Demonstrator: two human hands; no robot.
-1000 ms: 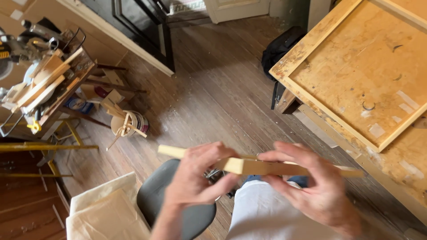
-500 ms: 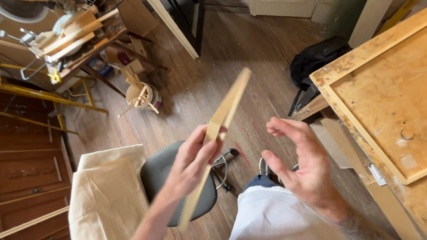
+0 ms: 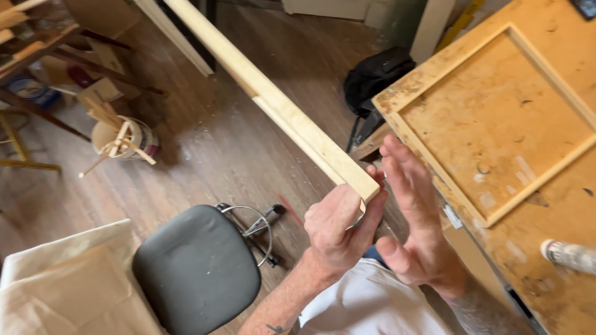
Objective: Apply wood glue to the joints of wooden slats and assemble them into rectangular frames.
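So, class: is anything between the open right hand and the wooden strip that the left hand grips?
Nothing visible. The left hand grips the near end of the wooden strip; the right hand is open, flat beside that end, its fingers right next to it, with only a thin gap between.

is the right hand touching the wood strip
Cannot tell: in the head view the open right hand sits beside the wood strip end, which the left hand grips.

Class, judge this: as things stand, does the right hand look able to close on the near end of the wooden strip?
Probably yes. The right hand is open beside the wooden strip, whose near end the left hand grips; nothing lies between.
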